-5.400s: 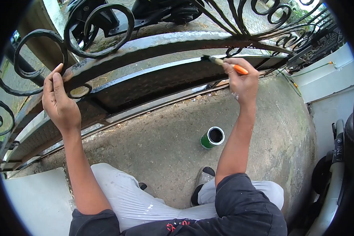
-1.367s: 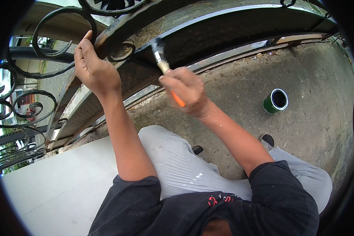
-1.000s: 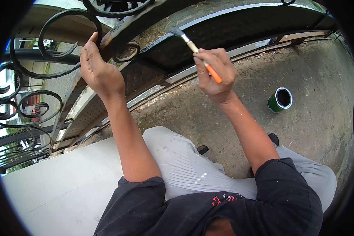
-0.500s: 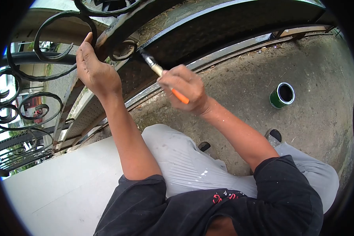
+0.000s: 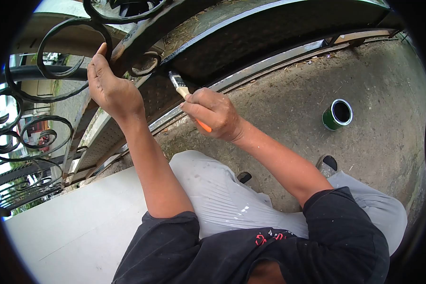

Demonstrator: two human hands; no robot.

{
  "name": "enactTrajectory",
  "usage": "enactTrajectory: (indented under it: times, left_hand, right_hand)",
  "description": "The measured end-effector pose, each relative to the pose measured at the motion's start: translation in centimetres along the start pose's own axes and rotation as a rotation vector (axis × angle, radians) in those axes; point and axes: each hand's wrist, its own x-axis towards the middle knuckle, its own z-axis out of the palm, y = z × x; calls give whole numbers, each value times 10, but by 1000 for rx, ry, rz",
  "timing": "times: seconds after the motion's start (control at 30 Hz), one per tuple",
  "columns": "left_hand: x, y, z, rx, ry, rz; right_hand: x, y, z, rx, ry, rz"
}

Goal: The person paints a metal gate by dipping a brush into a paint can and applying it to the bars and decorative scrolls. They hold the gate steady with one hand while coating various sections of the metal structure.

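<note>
My right hand [image 5: 217, 115] is closed around a paintbrush [image 5: 182, 90] with a pale handle and an orange end. The dark bristles touch or nearly touch the black metal panel [image 5: 241, 52] of a gate; the exact contact is hard to see. Further left, my left hand [image 5: 113, 92] is curled around the gate's upright frame [image 5: 128, 52], its fingertips partly hidden and one digit pointing up. Black iron scrollwork [image 5: 42, 47] surrounds that hand, and a small scroll [image 5: 149, 64] sits between the two hands.
A green paint can [image 5: 337, 116], open and dark inside, stands on the concrete ground [image 5: 288, 109] to the right. A white board or slab [image 5: 75, 227] lies at lower left. My sandalled foot [image 5: 327, 165] is below the can.
My right hand and the paintbrush have moved slightly left and down, with the bristles lower against the panel. My left hand keeps its hold as the view shifts a little.
</note>
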Motion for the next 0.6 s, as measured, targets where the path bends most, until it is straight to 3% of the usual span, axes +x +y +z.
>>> enactTrajectory:
  times: [0.2, 0.4, 0.5, 0.6]
  left_hand:
    - [1, -2, -5, 64, -12, 43]
    - [0, -2, -7, 88, -21, 38]
    - [2, -4, -7, 77, -11, 38]
    - [2, -4, -4, 53, 7, 10]
  right_hand:
    - [12, 4, -13, 62, 29, -6]
    - [19, 22, -65, -282, 278, 102]
    - [17, 12, -69, -168, 192, -4]
    - [16, 19, -68, -86, 176, 47]
